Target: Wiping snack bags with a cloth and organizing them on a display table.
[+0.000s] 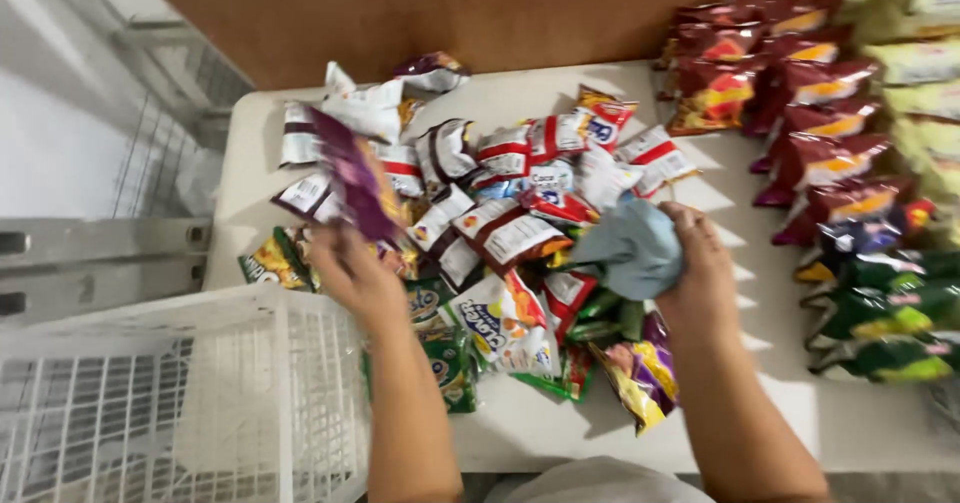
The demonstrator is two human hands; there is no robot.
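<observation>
My left hand (352, 268) holds a purple snack packet (352, 178) lifted above a loose pile of small snack packets (500, 233) on a white table (780, 383). My right hand (695, 268) grips a light blue-grey cloth (632, 248) at the right edge of the pile. The packets in the pile are white and red, orange, green and purple, lying mixed and overlapping.
Rows of red (800, 113), dark blue and green packets (890, 313) and pale yellow ones (925, 73) lie sorted along the table's right side. A white wire basket (170, 403) stands at the lower left. A brown wall (450, 13) is behind the table.
</observation>
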